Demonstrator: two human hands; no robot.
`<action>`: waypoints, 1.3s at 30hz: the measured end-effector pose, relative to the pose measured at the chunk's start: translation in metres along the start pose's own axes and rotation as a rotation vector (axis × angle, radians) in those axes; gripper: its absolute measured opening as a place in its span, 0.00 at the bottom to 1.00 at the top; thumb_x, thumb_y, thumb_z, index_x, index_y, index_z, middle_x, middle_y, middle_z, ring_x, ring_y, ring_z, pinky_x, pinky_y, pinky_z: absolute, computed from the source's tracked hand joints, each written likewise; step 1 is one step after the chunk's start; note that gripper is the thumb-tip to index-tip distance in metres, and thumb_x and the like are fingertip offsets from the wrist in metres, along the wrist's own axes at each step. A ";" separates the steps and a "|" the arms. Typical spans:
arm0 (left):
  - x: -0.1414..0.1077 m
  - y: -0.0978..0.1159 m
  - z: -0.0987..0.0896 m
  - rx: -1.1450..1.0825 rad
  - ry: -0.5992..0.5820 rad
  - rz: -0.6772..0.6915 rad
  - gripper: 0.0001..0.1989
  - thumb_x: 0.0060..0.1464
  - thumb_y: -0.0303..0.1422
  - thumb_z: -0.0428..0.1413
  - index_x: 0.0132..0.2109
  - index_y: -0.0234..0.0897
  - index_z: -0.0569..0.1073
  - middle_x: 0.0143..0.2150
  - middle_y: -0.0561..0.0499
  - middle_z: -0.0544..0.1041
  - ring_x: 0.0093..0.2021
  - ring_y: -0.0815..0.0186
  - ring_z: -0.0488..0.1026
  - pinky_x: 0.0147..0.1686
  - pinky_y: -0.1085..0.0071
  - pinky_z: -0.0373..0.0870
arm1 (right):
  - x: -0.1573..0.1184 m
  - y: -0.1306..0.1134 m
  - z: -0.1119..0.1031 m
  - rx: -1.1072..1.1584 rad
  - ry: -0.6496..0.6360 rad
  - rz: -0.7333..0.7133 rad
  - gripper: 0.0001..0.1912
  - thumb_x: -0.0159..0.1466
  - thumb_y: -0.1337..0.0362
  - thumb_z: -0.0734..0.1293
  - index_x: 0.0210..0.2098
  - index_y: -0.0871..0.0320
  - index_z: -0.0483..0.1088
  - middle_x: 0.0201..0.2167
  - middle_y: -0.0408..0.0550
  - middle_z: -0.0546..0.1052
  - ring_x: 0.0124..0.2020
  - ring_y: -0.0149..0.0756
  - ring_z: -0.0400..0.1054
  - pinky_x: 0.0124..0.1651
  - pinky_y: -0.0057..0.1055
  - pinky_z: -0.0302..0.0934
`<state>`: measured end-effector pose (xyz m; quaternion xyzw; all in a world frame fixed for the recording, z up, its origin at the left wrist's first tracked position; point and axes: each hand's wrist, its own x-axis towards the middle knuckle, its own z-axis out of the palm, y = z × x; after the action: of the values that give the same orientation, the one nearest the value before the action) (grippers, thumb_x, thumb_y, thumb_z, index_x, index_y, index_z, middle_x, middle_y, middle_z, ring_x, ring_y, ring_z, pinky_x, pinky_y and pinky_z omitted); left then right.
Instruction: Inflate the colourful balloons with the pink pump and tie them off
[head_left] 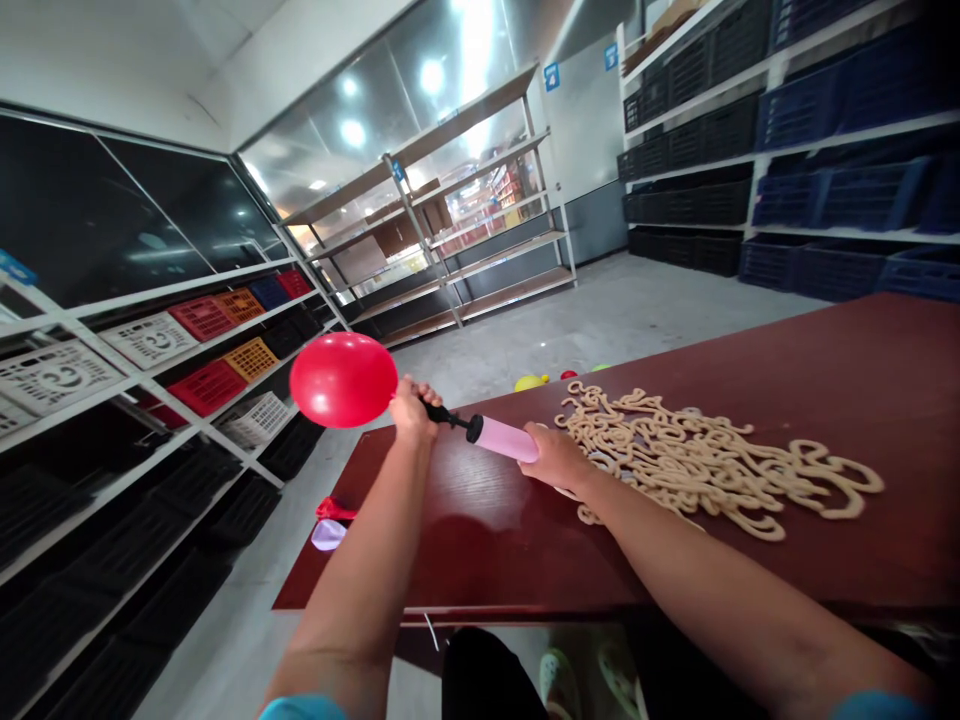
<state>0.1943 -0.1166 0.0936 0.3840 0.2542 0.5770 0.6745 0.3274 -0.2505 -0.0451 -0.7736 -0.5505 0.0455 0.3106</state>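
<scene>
A red, inflated balloon point(343, 380) sticks out to the left of my left hand point(415, 408). The fingers of that hand are closed around the balloon's neck and the black end of a hand balloon pump point(501, 437); the join itself is hidden. My right hand point(559, 460) grips the pump's pink barrel, which slants above the table point(480, 560). Just beyond my right forearm, a tangled pile of beige, rope-like loops point(682, 455) lies on the tabletop. Uninflated balloons, one red point(335, 509) and one lilac point(328, 535), rest at the table's left edge.
Beyond the table, a yellow balloon point(529, 383) and other small coloured ones are on the floor. Shelves with coloured crates point(202, 390) line the left side. Metal racks point(450, 265) stand at the back, and dark blue crates point(862, 195) fill shelving on the right.
</scene>
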 end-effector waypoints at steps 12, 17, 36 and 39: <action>-0.001 0.053 -0.003 0.009 0.040 0.027 0.13 0.48 0.30 0.49 0.24 0.38 0.50 0.17 0.60 0.52 0.13 0.77 0.51 0.14 0.78 0.51 | -0.001 -0.003 0.000 0.068 0.021 -0.072 0.19 0.49 0.61 0.67 0.39 0.54 0.62 0.35 0.46 0.71 0.35 0.35 0.65 0.33 0.27 0.51; 0.018 0.105 -0.003 0.015 -0.023 0.125 0.13 0.47 0.28 0.48 0.24 0.38 0.49 0.17 0.59 0.52 0.14 0.77 0.51 0.13 0.78 0.50 | 0.002 -0.001 -0.001 0.136 0.034 -0.084 0.17 0.49 0.60 0.66 0.39 0.53 0.62 0.33 0.44 0.71 0.33 0.34 0.65 0.30 0.27 0.51; -0.014 -0.009 0.005 0.003 0.030 0.010 0.11 0.47 0.30 0.50 0.24 0.38 0.52 0.16 0.59 0.53 0.14 0.76 0.52 0.14 0.77 0.49 | -0.002 -0.002 0.001 0.049 0.072 -0.084 0.18 0.49 0.61 0.66 0.40 0.55 0.62 0.35 0.47 0.71 0.35 0.37 0.66 0.35 0.29 0.53; -0.007 0.021 -0.001 -0.002 0.044 0.033 0.11 0.47 0.29 0.49 0.24 0.38 0.52 0.16 0.60 0.52 0.14 0.76 0.51 0.14 0.77 0.49 | -0.002 -0.003 -0.001 0.070 0.067 -0.104 0.19 0.49 0.62 0.66 0.41 0.54 0.62 0.35 0.47 0.72 0.35 0.37 0.66 0.35 0.29 0.54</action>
<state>0.1797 -0.1223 0.1096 0.3745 0.2621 0.5969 0.6594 0.3248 -0.2525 -0.0431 -0.7338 -0.5771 0.0227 0.3577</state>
